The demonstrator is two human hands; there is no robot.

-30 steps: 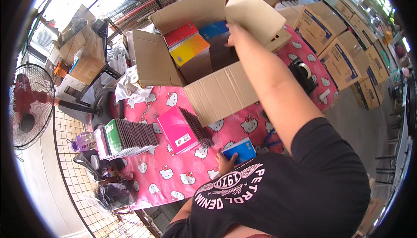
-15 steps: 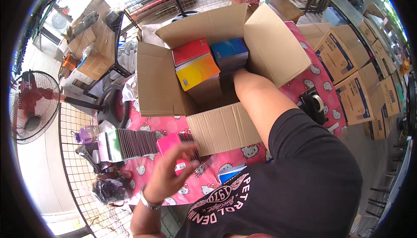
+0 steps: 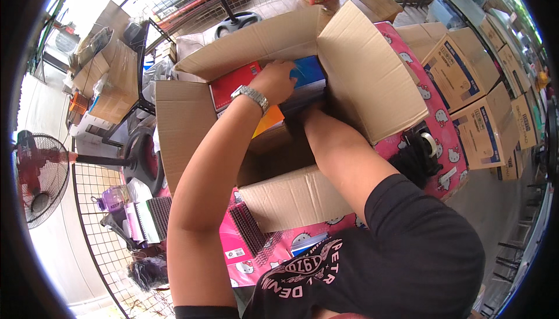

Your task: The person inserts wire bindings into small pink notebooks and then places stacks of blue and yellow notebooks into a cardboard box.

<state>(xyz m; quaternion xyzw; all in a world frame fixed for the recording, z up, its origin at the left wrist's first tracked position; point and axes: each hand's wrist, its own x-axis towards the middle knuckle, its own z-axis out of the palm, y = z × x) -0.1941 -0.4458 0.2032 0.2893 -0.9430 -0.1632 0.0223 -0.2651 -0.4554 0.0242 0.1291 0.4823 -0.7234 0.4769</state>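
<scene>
An open cardboard box (image 3: 300, 197) stands in front of me, flaps spread. Inside lie a red notebook stack (image 3: 228, 88), a yellow-orange notebook stack (image 3: 269, 123) and a blue notebook stack (image 3: 310, 72). My left hand (image 3: 278, 82), a metal watch at its wrist, reaches over the red and yellow stacks. Its fingers curl over the left edge of the blue stack. My right hand (image 3: 313, 116) is deep in the box against the near side of the blue stack; its fingers are hidden. Pink notebooks (image 3: 231, 243) with black spiral bindings lie outside the near flap.
A pink patterned cloth (image 3: 445, 144) covers the table. At left are a row of spiral notebooks (image 3: 152, 217), a purple bottle (image 3: 110, 198) and a fan (image 3: 41, 179). A black tape dispenser (image 3: 416, 153) sits right of the box. Closed cartons (image 3: 480, 130) are stacked beyond.
My left hand has moved from above the pink notebooks up into the box, onto the blue stack. My right arm stays in the box. The view has shifted slightly.
</scene>
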